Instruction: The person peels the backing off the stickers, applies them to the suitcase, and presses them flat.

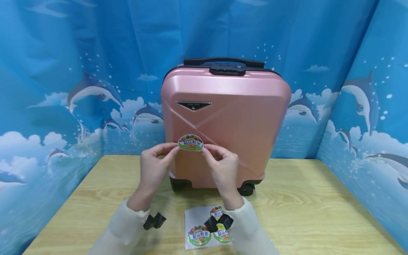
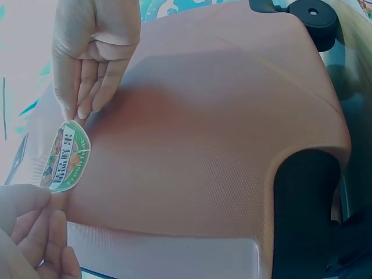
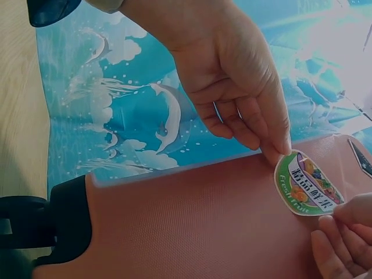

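Note:
Between both hands is a round-edged sticker [image 1: 190,142] with fruit pictures and a green lower band printed "Fresh fruit". My left hand [image 1: 155,166] pinches its left edge between thumb and fingertips. On the opposite edge, my right hand [image 1: 223,165] pinches it the same way. Right behind the sticker stands a pink hard-shell suitcase [image 1: 236,124], upright, with a black triangular badge [image 1: 194,105] above the sticker. In the right wrist view the sticker [image 3: 308,183] overlaps the suitcase front [image 3: 192,221], printed side outward.
A white sheet [image 1: 191,216] with several similar stickers lies on the wooden table [image 1: 296,212] below my hands, partly covered by the right forearm. Black devices [image 1: 154,221] sit at both wrists. A blue dolphin-print curtain [image 1: 134,53] surrounds the table's back and sides.

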`<state>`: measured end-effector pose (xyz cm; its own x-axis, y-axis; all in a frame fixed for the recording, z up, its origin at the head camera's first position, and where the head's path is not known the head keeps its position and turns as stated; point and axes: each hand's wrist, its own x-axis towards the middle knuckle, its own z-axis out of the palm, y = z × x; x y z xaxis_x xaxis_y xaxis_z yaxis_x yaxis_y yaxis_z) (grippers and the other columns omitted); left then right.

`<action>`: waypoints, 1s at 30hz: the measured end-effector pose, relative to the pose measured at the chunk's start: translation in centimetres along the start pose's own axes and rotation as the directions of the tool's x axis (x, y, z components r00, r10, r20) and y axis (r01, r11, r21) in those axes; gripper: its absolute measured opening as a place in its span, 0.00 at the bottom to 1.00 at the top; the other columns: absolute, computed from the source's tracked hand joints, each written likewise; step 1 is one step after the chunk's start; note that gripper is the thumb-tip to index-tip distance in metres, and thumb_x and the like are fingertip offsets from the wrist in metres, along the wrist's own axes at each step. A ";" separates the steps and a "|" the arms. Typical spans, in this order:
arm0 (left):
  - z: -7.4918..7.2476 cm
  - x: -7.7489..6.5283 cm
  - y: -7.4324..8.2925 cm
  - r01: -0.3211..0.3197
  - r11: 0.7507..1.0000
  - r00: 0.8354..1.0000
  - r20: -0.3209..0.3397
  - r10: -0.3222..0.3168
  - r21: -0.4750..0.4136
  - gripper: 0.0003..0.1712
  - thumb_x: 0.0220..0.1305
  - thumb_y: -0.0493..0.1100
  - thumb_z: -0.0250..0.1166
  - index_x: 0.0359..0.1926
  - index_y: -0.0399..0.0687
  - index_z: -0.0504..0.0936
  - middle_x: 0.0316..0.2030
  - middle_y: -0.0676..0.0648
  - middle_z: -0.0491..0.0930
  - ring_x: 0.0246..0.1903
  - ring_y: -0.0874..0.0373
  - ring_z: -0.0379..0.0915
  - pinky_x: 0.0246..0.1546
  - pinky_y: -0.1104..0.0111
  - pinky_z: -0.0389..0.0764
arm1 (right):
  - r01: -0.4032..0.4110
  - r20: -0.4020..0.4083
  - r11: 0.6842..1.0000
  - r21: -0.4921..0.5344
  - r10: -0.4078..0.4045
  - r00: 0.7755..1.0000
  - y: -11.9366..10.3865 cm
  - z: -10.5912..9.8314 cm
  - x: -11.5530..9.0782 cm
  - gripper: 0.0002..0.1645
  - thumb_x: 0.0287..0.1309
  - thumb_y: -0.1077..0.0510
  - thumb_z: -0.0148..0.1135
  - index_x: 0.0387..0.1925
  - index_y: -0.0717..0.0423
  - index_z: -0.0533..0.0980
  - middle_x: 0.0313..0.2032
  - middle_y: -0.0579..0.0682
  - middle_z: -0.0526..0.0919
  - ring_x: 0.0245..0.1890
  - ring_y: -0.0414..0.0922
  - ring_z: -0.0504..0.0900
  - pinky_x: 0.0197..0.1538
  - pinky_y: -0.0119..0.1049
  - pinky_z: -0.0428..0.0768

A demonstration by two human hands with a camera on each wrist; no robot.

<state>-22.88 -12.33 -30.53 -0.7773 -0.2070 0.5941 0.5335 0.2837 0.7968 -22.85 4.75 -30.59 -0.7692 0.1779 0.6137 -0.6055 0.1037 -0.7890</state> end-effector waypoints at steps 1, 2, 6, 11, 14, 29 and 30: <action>0.0 0.0 0.0 -0.002 1.000 1.000 0.001 0.002 0.005 0.07 0.55 0.42 0.70 0.35 0.44 0.87 0.31 0.48 0.85 0.29 0.60 0.77 0.30 0.74 0.79 | 0.003 -0.006 1.000 0.000 -0.003 1.000 0.1 0.0 0.0 0.06 0.51 0.64 0.68 0.32 0.65 0.83 0.27 0.57 0.86 0.25 0.50 0.84 0.25 0.25 0.78; 0.1 0.1 0.0 -0.002 1.000 1.000 0.003 0.001 0.010 0.08 0.55 0.43 0.70 0.35 0.44 0.87 0.32 0.48 0.85 0.29 0.60 0.77 0.30 0.74 0.79 | 0.007 -0.013 1.000 -0.002 -0.007 1.000 0.1 0.0 0.1 0.06 0.51 0.65 0.68 0.32 0.65 0.83 0.27 0.57 0.86 0.25 0.48 0.84 0.25 0.25 0.78; 0.2 0.2 0.0 0.003 0.999 1.000 0.012 -0.004 0.033 0.10 0.56 0.45 0.69 0.36 0.44 0.86 0.32 0.48 0.85 0.29 0.61 0.77 0.30 0.74 0.79 | 0.031 -0.043 0.999 -0.040 -0.033 0.999 0.1 -0.1 0.2 0.06 0.50 0.63 0.69 0.31 0.64 0.84 0.26 0.56 0.86 0.22 0.40 0.81 0.23 0.24 0.76; 0.1 0.6 0.5 0.023 0.997 0.999 0.032 -0.025 0.073 0.09 0.56 0.45 0.69 0.34 0.44 0.87 0.30 0.48 0.85 0.27 0.60 0.77 0.27 0.74 0.78 | 0.037 -0.065 0.997 -0.062 -0.041 0.997 0.1 0.0 0.4 0.06 0.50 0.62 0.69 0.30 0.63 0.84 0.25 0.55 0.86 0.21 0.39 0.81 0.23 0.25 0.76; 0.0 1.1 0.9 0.031 0.995 0.997 0.065 -0.038 0.096 0.09 0.57 0.45 0.69 0.33 0.43 0.87 0.29 0.47 0.85 0.25 0.59 0.76 0.25 0.74 0.77 | 0.040 -0.085 0.997 -0.063 -0.045 0.995 0.1 0.0 0.5 0.06 0.50 0.63 0.69 0.30 0.64 0.84 0.24 0.56 0.85 0.21 0.41 0.82 0.24 0.25 0.78; -0.6 1.5 1.8 -0.027 0.961 0.997 0.071 0.007 0.275 0.09 0.57 0.45 0.69 0.32 0.42 0.87 0.27 0.47 0.85 0.24 0.59 0.77 0.24 0.73 0.78 | 0.151 -0.070 0.964 -0.217 -0.170 0.983 -0.3 0.7 0.4 0.04 0.52 0.63 0.67 0.29 0.62 0.83 0.25 0.51 0.85 0.20 0.40 0.79 0.25 0.28 0.78; -0.7 1.5 1.9 -0.028 0.956 0.997 0.071 0.008 0.291 0.09 0.57 0.45 0.69 0.32 0.42 0.87 0.27 0.47 0.85 0.24 0.59 0.77 0.24 0.73 0.77 | 0.168 -0.067 0.957 -0.236 -0.189 0.980 -0.4 0.7 0.3 0.04 0.52 0.63 0.67 0.29 0.62 0.83 0.25 0.51 0.85 0.20 0.40 0.79 0.25 0.28 0.78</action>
<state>-22.85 -12.77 -28.06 -0.7948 -0.1378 0.5910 0.4352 0.5492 0.7134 -23.02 4.06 -30.06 -0.6255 0.2204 0.7484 -0.6609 0.3602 -0.6584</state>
